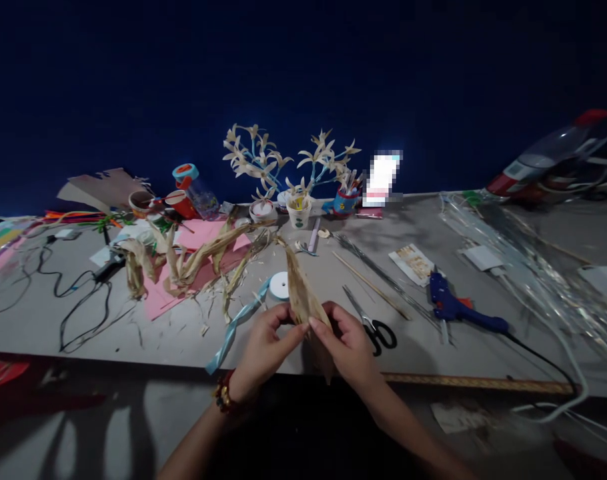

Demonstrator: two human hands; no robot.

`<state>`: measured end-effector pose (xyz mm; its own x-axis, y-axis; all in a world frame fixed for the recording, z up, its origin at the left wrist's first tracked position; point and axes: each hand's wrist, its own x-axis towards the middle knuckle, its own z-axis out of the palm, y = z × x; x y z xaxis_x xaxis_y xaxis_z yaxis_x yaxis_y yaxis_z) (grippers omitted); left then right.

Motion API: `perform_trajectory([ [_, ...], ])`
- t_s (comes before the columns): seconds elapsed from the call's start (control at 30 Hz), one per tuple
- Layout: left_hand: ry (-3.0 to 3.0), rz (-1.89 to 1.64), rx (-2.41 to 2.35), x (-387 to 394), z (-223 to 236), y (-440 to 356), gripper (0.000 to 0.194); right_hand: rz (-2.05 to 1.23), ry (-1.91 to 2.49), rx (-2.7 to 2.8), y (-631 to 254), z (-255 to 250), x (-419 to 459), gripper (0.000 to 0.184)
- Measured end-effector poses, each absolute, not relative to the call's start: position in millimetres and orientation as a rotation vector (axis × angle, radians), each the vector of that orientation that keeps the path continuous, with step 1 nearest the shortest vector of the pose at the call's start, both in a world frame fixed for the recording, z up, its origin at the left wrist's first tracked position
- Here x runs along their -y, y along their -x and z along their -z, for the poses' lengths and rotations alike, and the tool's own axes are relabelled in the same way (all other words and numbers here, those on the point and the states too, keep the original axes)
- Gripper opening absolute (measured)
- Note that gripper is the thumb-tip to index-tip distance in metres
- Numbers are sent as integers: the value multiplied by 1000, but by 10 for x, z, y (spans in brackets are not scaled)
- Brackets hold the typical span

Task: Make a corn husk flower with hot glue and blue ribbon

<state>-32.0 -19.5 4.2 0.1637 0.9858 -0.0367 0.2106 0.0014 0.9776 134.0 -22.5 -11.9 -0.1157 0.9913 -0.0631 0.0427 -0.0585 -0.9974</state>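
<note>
Between my two hands a dry corn husk (pixel 303 287) stands upright over the table's front edge, its narrow tip pointing away from me. My left hand (pixel 271 343) pinches its left side, thumb in front and fingers curled behind. On the other side my right hand (pixel 348 340) grips it the same way, the thumbs nearly meeting. Just behind lies a white ribbon spool (pixel 279 285), with light blue ribbon (pixel 233 330) trailing left to the table edge. Black-handled scissors (pixel 381 332) rest beside my right hand. The husk's lower end is partly hidden by my hands.
More dry husks (pixel 183 267) lie on pink paper (pixel 156 300) at left. Husk flowers (pixel 256 157) stand in cups at the back. A blue glue gun (pixel 458 310), thin wires (pixel 378 267) and a wooden stick (pixel 371 285) lie to the right. A bottle (pixel 548 160) leans far right.
</note>
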Motion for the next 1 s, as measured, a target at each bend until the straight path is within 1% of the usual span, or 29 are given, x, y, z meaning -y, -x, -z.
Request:
perform_trajectory([
  [0.23, -1508, -990, -1275, 177, -37, 268, 19, -1226, 1253, 1228, -1302, 172, 260, 22],
  [0.4, -1576, -1046, -1307, 173, -36, 261, 13, -1267, 1193, 1212, -1283, 129, 258, 20],
  [0.63, -1596, -1047, -1326, 175, -49, 257, 14, -1239, 1216, 1249, -1294, 157, 248, 21],
  [0.9, -1848, -1062, -1506, 181, -154, 192, 7, -1048, 1179, 1370, -1291, 135, 229, 17],
  [1.0, -1975, -1061, -1562, 209, -169, 140, 7, -1036, 1133, 1374, -1277, 119, 224, 18],
])
